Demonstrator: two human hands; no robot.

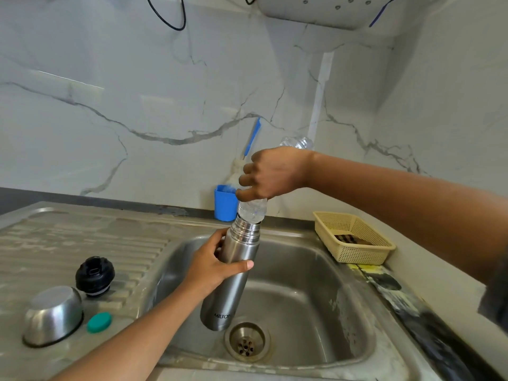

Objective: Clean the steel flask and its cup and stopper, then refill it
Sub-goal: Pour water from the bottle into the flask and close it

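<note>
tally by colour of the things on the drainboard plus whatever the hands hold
steel: 2, flask and cup
black: 1, stopper
teal: 1, cap
clear: 1, plastic bottle
total: 5

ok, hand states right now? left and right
Left hand: grips the flask.
Right hand: grips the bottle, upended at the flask's mouth.

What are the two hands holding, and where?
The left hand holds the flask, grip round its upper body under the neck. The right hand holds the upturned bottle, grip round its middle.
</note>
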